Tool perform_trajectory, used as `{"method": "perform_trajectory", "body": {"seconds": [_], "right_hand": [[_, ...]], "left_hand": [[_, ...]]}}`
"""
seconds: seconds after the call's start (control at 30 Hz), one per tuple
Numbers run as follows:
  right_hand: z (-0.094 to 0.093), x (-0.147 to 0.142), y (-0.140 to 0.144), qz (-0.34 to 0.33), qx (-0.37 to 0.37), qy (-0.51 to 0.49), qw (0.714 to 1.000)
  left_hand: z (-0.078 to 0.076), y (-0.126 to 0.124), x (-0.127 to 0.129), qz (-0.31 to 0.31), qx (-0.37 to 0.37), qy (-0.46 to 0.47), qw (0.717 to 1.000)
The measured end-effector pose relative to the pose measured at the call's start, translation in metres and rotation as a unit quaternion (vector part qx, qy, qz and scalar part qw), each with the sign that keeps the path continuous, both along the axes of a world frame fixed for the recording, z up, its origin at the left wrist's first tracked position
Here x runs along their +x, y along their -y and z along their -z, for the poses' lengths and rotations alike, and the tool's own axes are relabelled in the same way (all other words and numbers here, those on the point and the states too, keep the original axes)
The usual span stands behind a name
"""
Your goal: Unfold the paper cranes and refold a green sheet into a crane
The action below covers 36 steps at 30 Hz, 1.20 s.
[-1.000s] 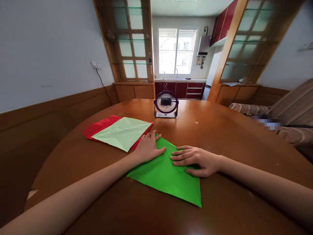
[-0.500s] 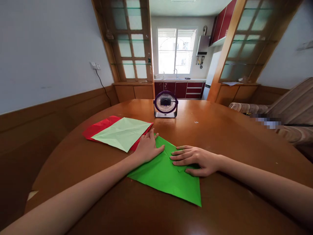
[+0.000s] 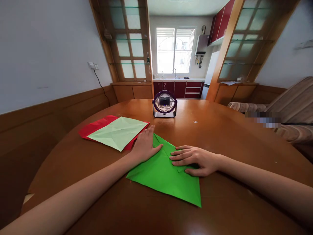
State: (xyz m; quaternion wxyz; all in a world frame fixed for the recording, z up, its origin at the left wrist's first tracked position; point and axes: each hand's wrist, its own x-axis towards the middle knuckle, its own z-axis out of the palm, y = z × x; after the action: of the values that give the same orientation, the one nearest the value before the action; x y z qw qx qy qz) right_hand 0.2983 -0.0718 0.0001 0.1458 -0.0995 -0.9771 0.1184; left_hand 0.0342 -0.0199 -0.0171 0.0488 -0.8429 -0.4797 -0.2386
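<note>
A sheet of bright green paper (image 3: 168,181) lies on the brown table in front of me, with folded edges and creases along its upper part. My left hand (image 3: 146,143) rests at its upper left edge, thumb stretched over the paper and the other fingers extended beside the far corner. My right hand (image 3: 193,160) lies flat on the upper right part, fingers spread and pressing on the sheet. Past my left hand are a pale green sheet (image 3: 119,130) with creases and the red paper (image 3: 97,126) under it.
A small purple desk fan (image 3: 164,102) stands at the far side of the round wooden table (image 3: 220,202). A striped sofa (image 3: 290,107) is at the right. Behind are glass-shelved cabinets (image 3: 133,42) and a kitchen window.
My left hand has shifted slightly left, and its fingers have straightened away from the green paper's far corner. My right hand stays in place. The view has turned a little.
</note>
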Motion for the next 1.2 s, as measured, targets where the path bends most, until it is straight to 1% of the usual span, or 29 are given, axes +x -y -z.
{"method": "perform_trajectory", "body": {"seconds": [0.07, 0.1, 0.17, 0.2, 0.27, 0.37, 0.5, 0.77, 1.2], "right_hand": [[0.0001, 0.0000, 0.0001, 0.002, 0.000, 0.003, 1.000], [0.0001, 0.0001, 0.0002, 0.003, -0.001, 0.006, 1.000], [0.0001, 0.0005, 0.0004, 0.004, -0.001, 0.009, 1.000], [0.0001, 0.0007, 0.0006, 0.004, -0.001, 0.009, 1.000], [-0.0001, 0.0012, 0.0009, 0.003, 0.000, 0.005, 1.000], [-0.0003, 0.0016, 0.0014, 0.002, -0.003, 0.000, 1.000], [-0.0007, 0.0018, 0.0016, 0.003, -0.011, 0.000, 1.000], [0.0001, 0.0025, 0.0012, -0.005, -0.039, 0.002, 0.999], [0.0033, 0.0042, -0.0016, -0.021, -0.078, -0.056, 0.995]], "left_hand": [[-0.0029, 0.0022, 0.0005, 0.078, 0.009, -0.030, 0.996], [-0.0041, 0.0033, 0.0010, 0.123, 0.001, -0.047, 0.991], [-0.0057, 0.0050, 0.0019, 0.203, -0.039, -0.075, 0.976], [-0.0059, 0.0055, 0.0021, 0.232, -0.065, -0.081, 0.967], [-0.0052, 0.0053, 0.0018, 0.261, -0.107, -0.079, 0.956], [-0.0032, 0.0033, 0.0002, 0.268, -0.132, -0.067, 0.952], [-0.0024, 0.0020, -0.0008, 0.269, -0.129, -0.067, 0.952], [-0.0055, 0.0051, 0.0012, 0.260, -0.134, -0.084, 0.953], [-0.0033, 0.0016, -0.0005, 0.268, -0.141, -0.092, 0.949]]}}
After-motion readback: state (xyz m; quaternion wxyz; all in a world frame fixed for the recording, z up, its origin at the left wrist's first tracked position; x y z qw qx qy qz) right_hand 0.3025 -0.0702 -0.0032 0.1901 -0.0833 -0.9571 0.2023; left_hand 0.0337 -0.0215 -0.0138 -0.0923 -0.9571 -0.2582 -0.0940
